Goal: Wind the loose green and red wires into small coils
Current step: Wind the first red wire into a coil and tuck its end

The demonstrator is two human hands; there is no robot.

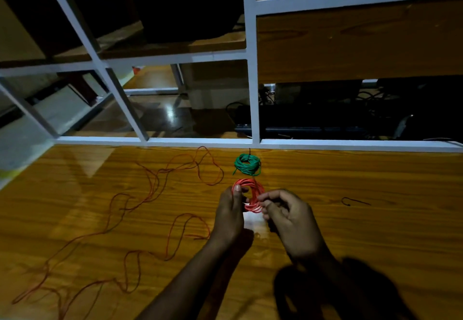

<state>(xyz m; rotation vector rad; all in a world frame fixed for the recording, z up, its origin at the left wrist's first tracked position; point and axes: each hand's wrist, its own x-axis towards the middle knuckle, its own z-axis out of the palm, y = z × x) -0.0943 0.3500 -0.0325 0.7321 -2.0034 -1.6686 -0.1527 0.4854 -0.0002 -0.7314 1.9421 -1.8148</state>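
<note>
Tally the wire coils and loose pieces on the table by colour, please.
Green coils: 1, the green coil, bound with a tie.
Red coils: 1, the red coil, held in both hands.
Loose red wire: 1 tangled length, the loose red wire.
Black ties lying loose: 1, the black tie.
Total: 4

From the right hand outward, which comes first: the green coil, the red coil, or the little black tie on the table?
1. red coil: pinched by the right hand itself.
2. green coil: just beyond, toward the white frame.
3. black tie: off to the right on the table, slightly farther.
</note>
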